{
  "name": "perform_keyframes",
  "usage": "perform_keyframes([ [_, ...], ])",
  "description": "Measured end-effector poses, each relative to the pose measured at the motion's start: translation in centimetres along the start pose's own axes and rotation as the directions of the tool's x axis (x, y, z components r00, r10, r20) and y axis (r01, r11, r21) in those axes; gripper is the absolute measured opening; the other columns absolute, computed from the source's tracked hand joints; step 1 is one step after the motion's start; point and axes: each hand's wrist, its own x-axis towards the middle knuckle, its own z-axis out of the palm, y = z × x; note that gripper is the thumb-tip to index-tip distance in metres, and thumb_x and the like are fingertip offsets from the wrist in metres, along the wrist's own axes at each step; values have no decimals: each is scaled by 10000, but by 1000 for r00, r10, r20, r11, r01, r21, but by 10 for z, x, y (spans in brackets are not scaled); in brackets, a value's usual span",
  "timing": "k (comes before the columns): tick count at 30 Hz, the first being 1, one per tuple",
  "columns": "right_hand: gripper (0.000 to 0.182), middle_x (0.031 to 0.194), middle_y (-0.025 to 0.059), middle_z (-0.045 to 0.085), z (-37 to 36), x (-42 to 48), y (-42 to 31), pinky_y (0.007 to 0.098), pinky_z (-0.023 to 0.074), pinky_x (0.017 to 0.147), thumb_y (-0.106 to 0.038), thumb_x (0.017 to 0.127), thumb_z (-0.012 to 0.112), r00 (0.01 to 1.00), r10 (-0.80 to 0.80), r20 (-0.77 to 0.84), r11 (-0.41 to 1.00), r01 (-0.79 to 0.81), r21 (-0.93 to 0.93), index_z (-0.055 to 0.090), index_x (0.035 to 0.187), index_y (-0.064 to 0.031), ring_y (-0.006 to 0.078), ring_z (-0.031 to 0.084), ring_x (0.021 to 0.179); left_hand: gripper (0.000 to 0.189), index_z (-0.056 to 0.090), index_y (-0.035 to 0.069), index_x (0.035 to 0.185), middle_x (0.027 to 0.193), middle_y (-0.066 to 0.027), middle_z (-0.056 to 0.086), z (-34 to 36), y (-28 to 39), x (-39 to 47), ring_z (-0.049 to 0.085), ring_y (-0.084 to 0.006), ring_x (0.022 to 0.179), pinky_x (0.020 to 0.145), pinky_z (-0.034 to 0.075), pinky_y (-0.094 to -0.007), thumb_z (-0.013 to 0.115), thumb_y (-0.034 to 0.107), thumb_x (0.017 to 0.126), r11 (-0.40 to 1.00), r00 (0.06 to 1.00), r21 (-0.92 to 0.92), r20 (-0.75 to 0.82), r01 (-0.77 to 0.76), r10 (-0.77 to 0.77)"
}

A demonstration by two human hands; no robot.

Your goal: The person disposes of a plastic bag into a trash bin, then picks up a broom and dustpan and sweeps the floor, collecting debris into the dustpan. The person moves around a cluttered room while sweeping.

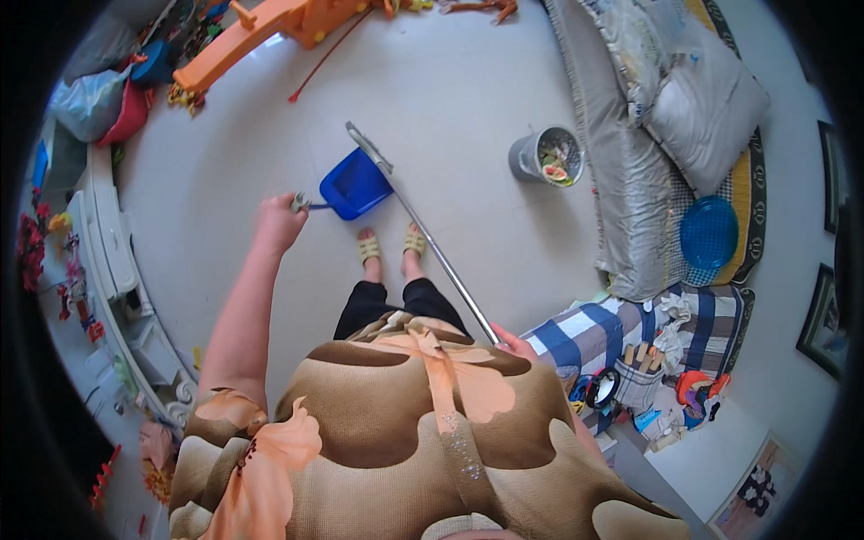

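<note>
My left hand (280, 219) is closed around the handle of a blue dustpan (352, 185), whose pan is at the floor in front of my feet. In my right hand (516, 345), beside my hip, is the upper end of a long metal pole (449, 270). That pole runs down to a narrow grey head (368, 147), which lies across the far edge of the dustpan. Part of my right hand is hidden behind my patterned top. Inside the pan a darker patch shows, too indistinct to name.
A grey waste bin (530, 158) holding food scraps stands on the right, near a sofa (628, 182). An orange plastic slide (250, 44) and a thin red stick (324, 64) lie ahead. Along the left runs a white cabinet (111, 233).
</note>
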Motion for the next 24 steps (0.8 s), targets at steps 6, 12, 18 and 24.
perform_keyframes([
  [6, 472, 584, 3, 458, 19, 42, -127, 266, 408, 473, -123, 886, 475, 967, 89, -237, 937, -162, -310, 402, 1345, -205, 98, 457, 494, 183, 649, 89, 809, 704, -137, 618, -20, 8, -13, 595, -328, 727, 655, 483, -424, 640, 239, 704, 997, 999, 73, -49, -19, 22],
  [12, 498, 672, 28, 543, 59, 62, -106, 297, 429, 526, -136, 882, 487, 989, 113, -99, 879, -146, -453, 369, 1363, -189, 117, 487, 547, 188, 651, 104, 831, 720, -140, 619, -19, -4, -24, 594, -334, 724, 637, 486, -421, 639, 249, 712, 990, 995, 119, -83, 69, -60],
  [18, 487, 1331, 18, 398, 46, 18, -58, 256, 327, 970, -133, 927, 469, 935, 134, 329, 954, -211, 211, 309, 1382, -66, 86, 401, 1161, 194, 654, 108, 840, 752, -137, 631, -12, -11, -11, 603, -328, 725, 630, 491, -423, 625, 266, 731, 993, 993, 20, -43, 114, -113],
  [24, 501, 747, -30, 458, 44, 15, -73, 243, 407, 620, -124, 907, 462, 995, 100, 6, 983, -98, -156, 320, 1387, -135, 73, 446, 658, 283, 662, 148, 933, 835, -113, 647, -15, 3, -10, 610, -288, 821, 680, 495, -393, 627, 350, 738, 977, 988, 150, -6, 154, -154],
])
